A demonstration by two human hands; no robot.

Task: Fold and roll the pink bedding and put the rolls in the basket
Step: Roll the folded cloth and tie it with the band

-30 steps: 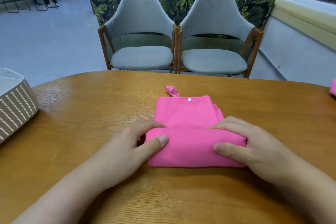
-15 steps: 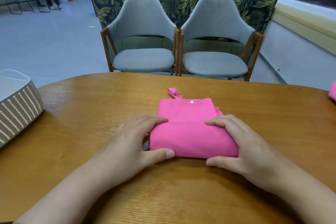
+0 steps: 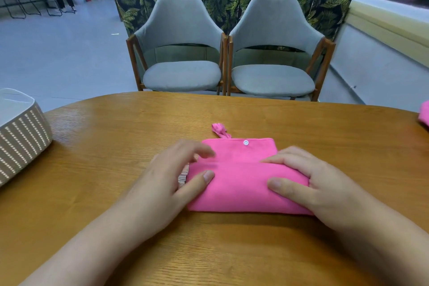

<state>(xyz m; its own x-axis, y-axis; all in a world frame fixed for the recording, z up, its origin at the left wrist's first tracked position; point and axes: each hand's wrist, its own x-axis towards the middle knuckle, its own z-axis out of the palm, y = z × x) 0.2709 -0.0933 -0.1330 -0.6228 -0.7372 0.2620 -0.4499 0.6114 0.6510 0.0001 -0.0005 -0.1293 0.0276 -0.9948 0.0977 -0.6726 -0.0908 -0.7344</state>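
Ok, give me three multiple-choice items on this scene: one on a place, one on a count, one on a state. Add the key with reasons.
1. Where is the basket relative to the pink bedding?
A. Far left of the table
B. On a chair
C. Directly behind it

2. How many grey chairs face the table?
A. One
B. Two
C. Four

3. What state is the bedding in?
A. Spread flat and unfolded
B. Partly rolled, with both hands on the roll
C. Already in the basket

Key: 1 A, the basket sits at the table's left edge. 2 B, two chairs stand side by side beyond the table. 3 B, the left hand and right hand hold the roll, while a flat strip with a snap button lies beyond it.
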